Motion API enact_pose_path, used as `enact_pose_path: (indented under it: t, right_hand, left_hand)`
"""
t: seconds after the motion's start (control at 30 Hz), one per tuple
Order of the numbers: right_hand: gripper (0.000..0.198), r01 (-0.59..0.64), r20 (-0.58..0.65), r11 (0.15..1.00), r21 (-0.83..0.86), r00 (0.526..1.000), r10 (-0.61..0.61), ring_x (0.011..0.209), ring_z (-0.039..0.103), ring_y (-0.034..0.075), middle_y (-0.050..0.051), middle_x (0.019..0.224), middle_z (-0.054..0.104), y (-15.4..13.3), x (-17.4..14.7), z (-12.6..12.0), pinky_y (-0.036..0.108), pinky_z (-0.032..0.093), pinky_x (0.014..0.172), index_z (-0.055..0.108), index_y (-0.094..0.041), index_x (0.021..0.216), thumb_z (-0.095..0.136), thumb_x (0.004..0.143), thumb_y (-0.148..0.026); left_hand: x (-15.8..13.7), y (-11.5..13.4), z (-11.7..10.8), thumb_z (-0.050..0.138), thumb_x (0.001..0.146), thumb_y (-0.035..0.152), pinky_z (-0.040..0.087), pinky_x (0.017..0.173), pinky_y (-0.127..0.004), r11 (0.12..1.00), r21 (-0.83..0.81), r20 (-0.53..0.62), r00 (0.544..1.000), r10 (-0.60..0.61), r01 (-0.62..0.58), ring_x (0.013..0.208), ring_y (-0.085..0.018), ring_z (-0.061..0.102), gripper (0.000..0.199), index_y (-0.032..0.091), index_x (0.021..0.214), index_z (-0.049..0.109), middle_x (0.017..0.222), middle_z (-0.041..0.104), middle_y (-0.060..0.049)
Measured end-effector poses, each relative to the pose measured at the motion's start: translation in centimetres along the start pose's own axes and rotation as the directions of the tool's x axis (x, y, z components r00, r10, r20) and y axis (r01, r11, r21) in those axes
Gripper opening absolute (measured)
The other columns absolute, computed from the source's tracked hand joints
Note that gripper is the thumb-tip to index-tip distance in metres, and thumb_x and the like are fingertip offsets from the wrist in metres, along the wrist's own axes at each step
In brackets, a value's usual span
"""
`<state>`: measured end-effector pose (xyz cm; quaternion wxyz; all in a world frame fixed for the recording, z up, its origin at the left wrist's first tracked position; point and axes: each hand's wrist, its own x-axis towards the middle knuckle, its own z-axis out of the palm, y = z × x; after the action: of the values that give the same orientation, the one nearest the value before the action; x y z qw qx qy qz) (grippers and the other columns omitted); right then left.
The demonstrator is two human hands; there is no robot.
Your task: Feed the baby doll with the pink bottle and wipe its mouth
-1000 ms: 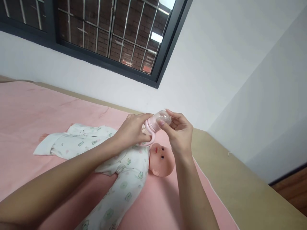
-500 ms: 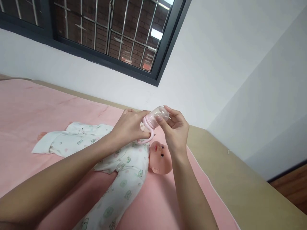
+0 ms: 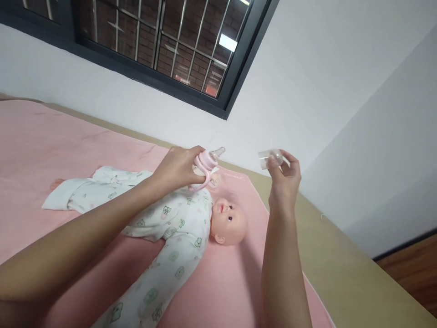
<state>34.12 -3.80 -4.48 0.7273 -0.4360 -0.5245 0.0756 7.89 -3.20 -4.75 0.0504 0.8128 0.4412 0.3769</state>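
My left hand [image 3: 180, 167] is closed round a baby bottle [image 3: 206, 160] with a pink collar and pink handles, held tilted above the doll's chest. Its clear nipple is bare and points up to the right; the bottle's body is mostly hidden by my hand. Off to the right, my right hand [image 3: 286, 175] pinches a clear bottle cap [image 3: 268, 158] between thumb and fingers, apart from the bottle. Below both hands a baby doll [image 3: 229, 223] lies on its back, dressed in a white suit [image 3: 184, 218] with green animal prints.
A pink sheet [image 3: 211, 282] lies under the doll on a pale wooden surface [image 3: 334, 269]. Behind it rises a white wall [image 3: 290, 82] with a dark-framed, barred window [image 3: 218, 107]. A brown wooden panel [image 3: 416, 269] is at the lower right.
The clear cap has come off the bottle and moved right with my right hand, baring the nipple. My left hand keeps its hold on the bottle, slightly further left and higher in view.
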Motion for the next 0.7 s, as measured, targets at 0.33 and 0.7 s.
enact_pose_path:
  t: [0.33, 0.7]
  right_hand:
    - [0.073, -0.413, -0.034, 0.718, -0.560, 0.878, 0.478, 0.096, 0.060, 0.022, 0.011, 0.116, 0.057, 18.0, -2.8, -4.1, 0.038, 0.048, 0.090, 0.045, -0.021, 0.126, 0.069, 0.058, -0.035]
    - [0.088, -0.431, 0.033, 0.805, -0.407, 0.874, 0.485, 0.120, 0.052, 0.027, 0.017, 0.134, 0.047, 20.0, -4.3, -5.5, 0.041, 0.046, 0.098, 0.033, -0.020, 0.140, 0.062, 0.068, -0.061]
  left_hand:
    - [1.2, -3.1, -1.4, 0.067, 0.062, 0.039, 0.036, 0.058, -0.027, 0.976, 0.089, -0.095, 0.977, -0.189, 0.198, 0.074, -0.025, 0.062, 0.041, 0.025, 0.098, 0.054, 0.077, 0.065, 0.001]
    - [2.0, -5.0, -1.5, 0.073, 0.060, 0.045, 0.039, 0.057, -0.028, 0.951, 0.034, -0.201, 0.934, -0.295, 0.308, 0.079, -0.025, 0.064, 0.041, 0.025, 0.091, 0.055, 0.085, 0.068, 0.000]
